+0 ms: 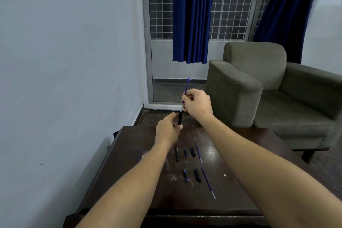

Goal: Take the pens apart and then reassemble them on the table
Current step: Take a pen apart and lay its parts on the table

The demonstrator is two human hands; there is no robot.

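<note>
Above the far edge of the dark wooden table, my left hand grips a black pen barrel. My right hand pinches a blue refill whose lower end meets the barrel's top, its upper end pointing up. Loose parts lie on the table: a black barrel, two short blue pieces, two black caps, and blue refills.
A grey-green armchair stands behind the table on the right. A pale wall runs along the left, close to the table's left edge. Blue curtains hang over a barred window and door at the back.
</note>
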